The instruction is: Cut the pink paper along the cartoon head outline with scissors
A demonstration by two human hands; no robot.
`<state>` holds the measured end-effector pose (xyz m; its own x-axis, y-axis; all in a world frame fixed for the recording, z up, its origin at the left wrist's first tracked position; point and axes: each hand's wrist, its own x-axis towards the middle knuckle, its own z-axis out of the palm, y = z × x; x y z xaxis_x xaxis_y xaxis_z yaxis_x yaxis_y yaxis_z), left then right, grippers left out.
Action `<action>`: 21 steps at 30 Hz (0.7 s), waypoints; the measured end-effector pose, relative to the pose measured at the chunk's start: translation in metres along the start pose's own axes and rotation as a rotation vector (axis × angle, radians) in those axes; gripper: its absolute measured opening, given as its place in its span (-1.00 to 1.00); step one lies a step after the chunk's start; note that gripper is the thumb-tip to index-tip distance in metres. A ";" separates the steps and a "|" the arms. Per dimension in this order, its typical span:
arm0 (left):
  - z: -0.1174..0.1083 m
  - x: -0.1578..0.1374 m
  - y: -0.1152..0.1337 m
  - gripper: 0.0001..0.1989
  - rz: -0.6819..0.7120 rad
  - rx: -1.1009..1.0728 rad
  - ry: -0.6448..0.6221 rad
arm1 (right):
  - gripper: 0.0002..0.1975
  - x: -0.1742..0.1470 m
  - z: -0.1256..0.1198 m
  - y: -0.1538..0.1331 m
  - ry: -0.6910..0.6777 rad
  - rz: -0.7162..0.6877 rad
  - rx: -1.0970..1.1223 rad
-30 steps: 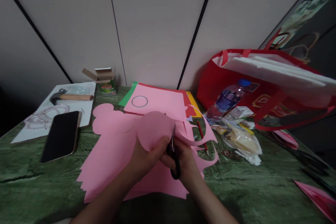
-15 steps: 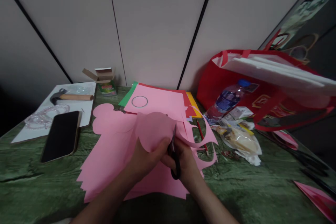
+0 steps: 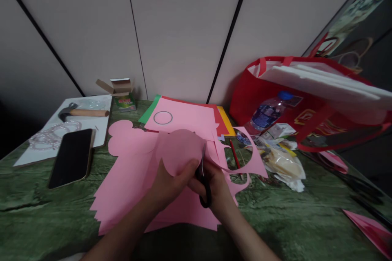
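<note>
Between thumb and fingers my left hand (image 3: 171,183) grips a round-edged piece of pink paper (image 3: 180,151). My right hand (image 3: 216,181) is closed on black-handled scissors (image 3: 206,189), whose blades point up and away at the right edge of that piece. A curved pink offcut (image 3: 257,159) trails from the cut toward the right. Beneath both hands lies a stack of pink paper sheets (image 3: 122,195). Several pink paper circles (image 3: 121,128) rest at its upper left corner.
A phone (image 3: 72,157), a hammer (image 3: 88,112) and beaded strands lie at left. Behind are a small open box (image 3: 125,100) and coloured sheets with a ring (image 3: 163,124) on top. On the right are a red pencil (image 3: 235,155), a bottle (image 3: 266,114), wrapped food (image 3: 284,161) and a red bag (image 3: 241,94).
The pink offcut has swung outward to the right and hangs lower at its outer end. Both hands and the scissors have barely moved.
</note>
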<state>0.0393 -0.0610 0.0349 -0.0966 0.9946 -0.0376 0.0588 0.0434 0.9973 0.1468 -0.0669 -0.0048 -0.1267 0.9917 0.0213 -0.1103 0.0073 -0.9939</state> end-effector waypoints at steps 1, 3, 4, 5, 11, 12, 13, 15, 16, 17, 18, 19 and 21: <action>0.000 0.000 0.000 -0.87 -0.007 -0.004 0.005 | -0.66 0.000 0.000 0.000 0.000 0.002 -0.005; 0.000 -0.001 0.001 -0.86 -0.028 -0.018 0.013 | -0.67 0.000 -0.001 0.000 -0.002 0.008 -0.006; 0.001 -0.002 0.002 -0.86 -0.038 -0.027 0.010 | -0.68 0.000 -0.001 0.000 -0.004 0.012 -0.005; 0.001 -0.002 0.003 -0.85 -0.044 -0.038 0.004 | -0.69 0.000 -0.001 0.001 -0.008 0.016 -0.006; 0.000 -0.002 0.005 -0.83 -0.058 -0.024 0.009 | -0.71 -0.001 -0.002 0.003 0.007 0.043 -0.027; 0.000 -0.001 0.005 -0.83 -0.045 -0.019 0.011 | -0.71 -0.001 -0.002 0.003 0.014 0.046 -0.028; -0.001 0.000 0.004 -0.84 -0.029 -0.015 0.007 | -0.72 -0.001 -0.002 0.003 0.019 0.051 -0.029; -0.003 0.002 0.004 -0.83 -0.009 -0.005 -0.032 | -0.72 -0.001 -0.002 0.001 0.025 0.063 -0.026; -0.003 0.002 0.004 -0.82 -0.007 -0.001 -0.049 | -0.72 -0.001 -0.001 0.000 0.025 0.070 -0.024; -0.003 0.002 0.004 -0.80 -0.008 -0.001 -0.058 | -0.71 0.000 -0.001 -0.001 0.023 0.077 -0.023; -0.003 0.002 0.005 -0.78 -0.006 -0.008 -0.058 | -0.71 0.000 -0.001 -0.003 0.020 0.081 -0.021; -0.002 0.001 0.006 -0.76 -0.003 -0.020 -0.049 | -0.72 0.000 0.000 -0.004 0.014 0.084 -0.018; 0.000 -0.001 0.008 -0.75 0.009 -0.052 -0.025 | -0.73 0.000 0.000 -0.005 0.009 0.085 -0.005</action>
<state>0.0396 -0.0612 0.0429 -0.0719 0.9970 -0.0297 0.0080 0.0303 0.9995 0.1475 -0.0671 0.0002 -0.1261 0.9899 -0.0643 -0.0951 -0.0766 -0.9925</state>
